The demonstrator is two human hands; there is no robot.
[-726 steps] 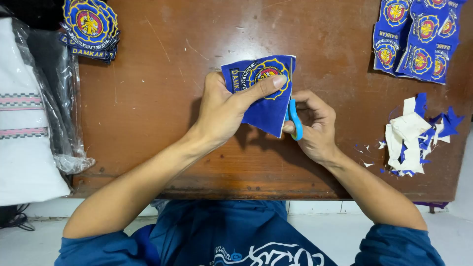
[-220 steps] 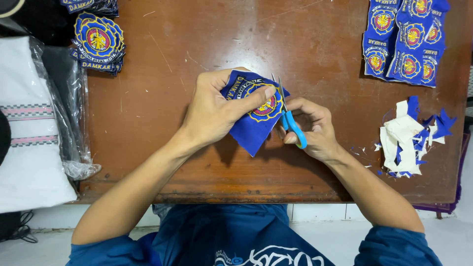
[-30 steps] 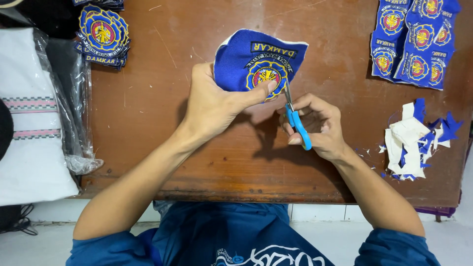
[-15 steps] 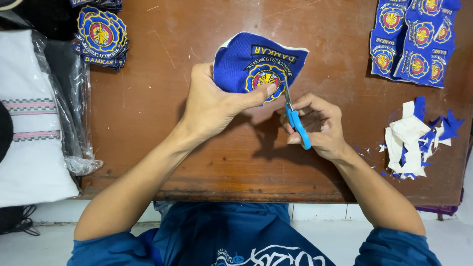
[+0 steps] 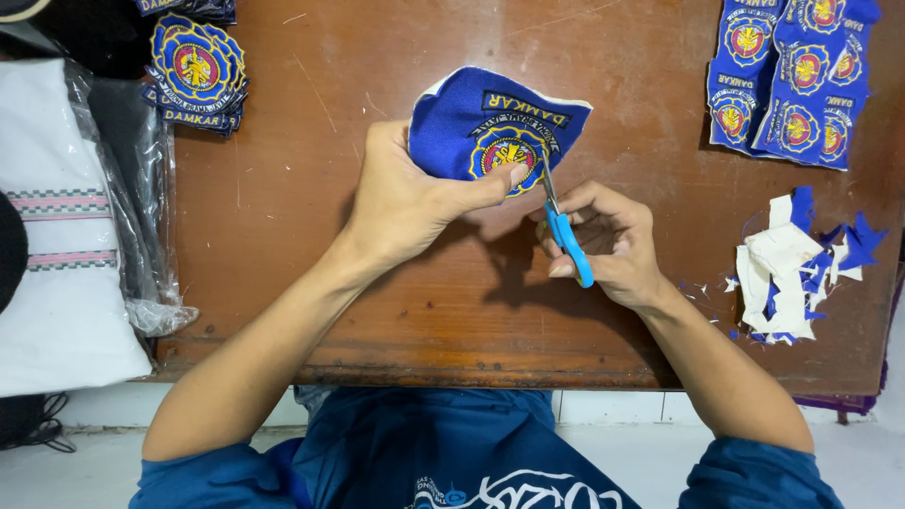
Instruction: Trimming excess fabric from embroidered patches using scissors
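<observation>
Above table, scissors (image 5: pixel 563 219) pointing away

A scratched brown wooden table (image 5: pixel 311 283) stands on pale floor tiles (image 5: pixel 603 452).

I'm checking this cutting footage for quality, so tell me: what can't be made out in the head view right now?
- Scissors: the blades' tips are hidden behind the blue embroidered patch; how far they are open is unclear.
- Right hand: its fingers hide most of the blue handles.
- Left hand: its palm side and the fingers under the patch are hidden.
- Sheet of uncut patches: cut off by the top edge.
</observation>
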